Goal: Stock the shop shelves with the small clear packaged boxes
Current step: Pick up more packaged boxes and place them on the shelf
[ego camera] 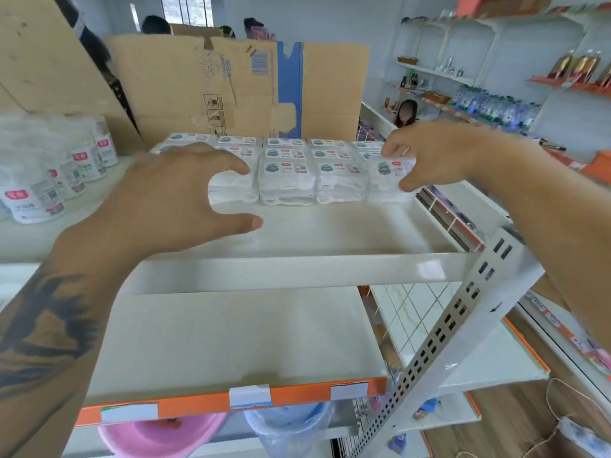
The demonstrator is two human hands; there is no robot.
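Right hand (429, 157) is pinching the end box (391, 170) at the right of the front row, probably squaring it up, while the left hand (172, 200) hovers spread wide and holding nothing by the leftmost stack. The boxes (287, 166) sit in neat rows mid-frame on the top shelf (297, 269), with bottles (59, 173) crowding the left edge and a cardboard sheet (238, 87) walling off the back.

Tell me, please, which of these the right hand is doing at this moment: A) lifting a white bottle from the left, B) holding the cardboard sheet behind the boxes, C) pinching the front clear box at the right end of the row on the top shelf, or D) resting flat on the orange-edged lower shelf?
C: the right hand pinches the rightmost front clear box on the top shelf.
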